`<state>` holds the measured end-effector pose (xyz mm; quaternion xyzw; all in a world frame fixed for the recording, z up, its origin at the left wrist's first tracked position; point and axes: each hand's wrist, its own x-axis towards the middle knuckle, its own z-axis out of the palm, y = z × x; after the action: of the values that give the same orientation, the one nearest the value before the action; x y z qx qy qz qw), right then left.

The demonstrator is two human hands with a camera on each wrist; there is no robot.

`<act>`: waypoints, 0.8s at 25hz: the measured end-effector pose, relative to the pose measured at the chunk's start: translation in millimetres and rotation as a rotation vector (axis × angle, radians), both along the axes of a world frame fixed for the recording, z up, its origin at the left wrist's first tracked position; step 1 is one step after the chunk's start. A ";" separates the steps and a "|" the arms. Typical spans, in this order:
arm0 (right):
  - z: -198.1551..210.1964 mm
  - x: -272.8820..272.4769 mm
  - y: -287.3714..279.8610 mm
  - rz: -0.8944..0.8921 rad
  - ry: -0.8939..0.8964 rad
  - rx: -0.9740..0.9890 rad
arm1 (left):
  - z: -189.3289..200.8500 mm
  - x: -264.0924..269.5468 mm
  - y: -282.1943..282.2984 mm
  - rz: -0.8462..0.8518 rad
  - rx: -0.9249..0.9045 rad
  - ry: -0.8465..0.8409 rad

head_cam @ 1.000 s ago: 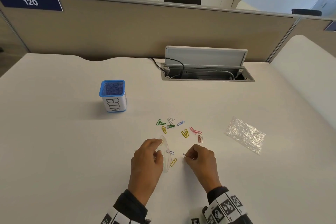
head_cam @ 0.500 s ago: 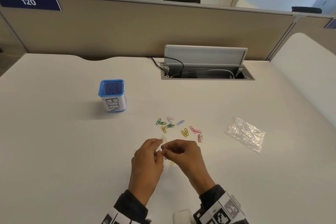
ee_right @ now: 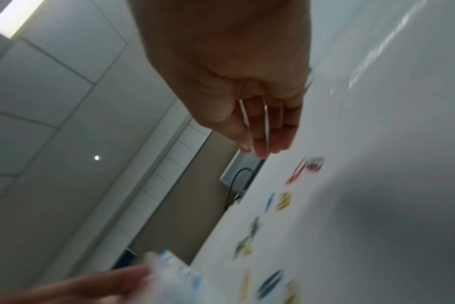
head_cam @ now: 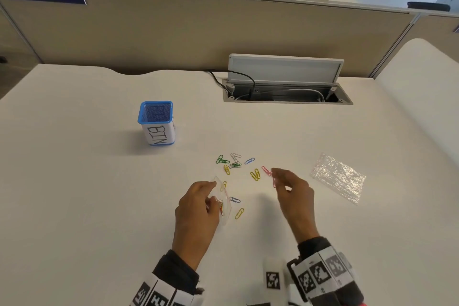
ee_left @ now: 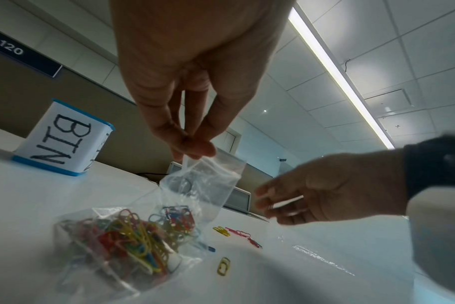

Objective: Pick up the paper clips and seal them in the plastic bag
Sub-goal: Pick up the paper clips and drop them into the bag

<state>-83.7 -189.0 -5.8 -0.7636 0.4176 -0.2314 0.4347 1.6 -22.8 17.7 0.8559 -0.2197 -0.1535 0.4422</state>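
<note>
My left hand (head_cam: 212, 191) pinches the top edge of a small clear plastic bag (head_cam: 224, 200) between thumb and finger (ee_left: 192, 147). The bag (ee_left: 133, 244) hangs with its bottom on the table, and several coloured paper clips lie inside it. My right hand (head_cam: 277, 179) hovers over a red clip (head_cam: 266, 170) with relaxed fingers (ee_right: 260, 148) that hold nothing. Several loose clips lie on the white table (head_cam: 87, 206): green (head_cam: 222, 159), yellow (head_cam: 255, 174), blue (head_cam: 234, 200) and another yellow one (head_cam: 239, 213) beside the bag.
A second crinkled clear bag (head_cam: 339, 176) lies to the right of my right hand. A blue-rimmed cup labelled BIN (head_cam: 156, 123) stands at the back left. An open cable tray (head_cam: 285, 93) with wires sits by the beige partition at the back.
My right hand pinched a clip, brought it to the bag mouth beside the left hand, then moved away right and forward to the red clips, holding nothing. The left hand kept holding the bag.
</note>
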 end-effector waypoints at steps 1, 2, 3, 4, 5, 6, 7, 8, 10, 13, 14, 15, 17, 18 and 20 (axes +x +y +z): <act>-2.8 -4.1 -10.5 0.018 0.107 -0.021 | -0.2 0.7 0.7 0.002 0.004 0.006; -7.7 -7.8 -19.1 0.074 0.231 -0.037 | -0.3 0.9 0.7 0.002 0.004 0.010; -12.5 -9.7 -24.8 0.150 0.353 -0.052 | -0.1 1.0 0.6 0.001 0.003 0.013; -17.9 -10.4 -27.9 0.229 0.453 -0.067 | 0.3 0.6 0.4 0.001 0.001 0.013; -23.1 -9.6 -28.8 0.301 0.522 -0.081 | 0.7 0.3 0.3 0.002 0.000 0.012; -26.6 -8.4 -28.3 0.365 0.561 -0.098 | 1.2 0.0 0.2 0.003 0.002 0.010; -30.0 -6.9 -26.7 0.422 0.585 -0.122 | 1.8 -0.4 0.5 0.006 0.003 0.011; -32.4 -5.4 -23.9 0.471 0.601 -0.155 | 2.2 -0.4 0.9 0.007 0.003 0.014; -36.8 -4.0 -16.4 0.536 0.612 -0.231 | 2.6 0.0 1.4 0.013 0.000 0.020; -42.9 -4.7 1.2 0.539 0.584 -0.399 | 2.8 0.0 0.0 0.010 0.007 0.013; -43.7 -5.1 8.0 0.533 0.572 -0.462 | 2.2 -0.3 -0.9 0.005 0.009 0.012; -42.8 -5.4 13.6 0.527 0.570 -0.505 | 1.6 -1.0 -1.6 -0.001 0.010 0.012; -40.8 -5.9 18.5 0.496 0.556 -0.518 | 1.3 -2.0 -2.2 -0.012 0.013 0.013; -40.7 -6.5 17.9 0.474 0.538 -0.491 | 0.9 -2.6 -2.3 -0.016 0.014 0.014; -39.6 -6.8 14.5 0.402 0.468 -0.393 | -0.1 -2.4 -1.5 -0.020 0.016 0.016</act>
<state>-90.5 -174.5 -45.4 -0.9316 0.2949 -0.0362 0.2092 -0.8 -24.3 17.5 0.8560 -0.2232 -0.1665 0.4356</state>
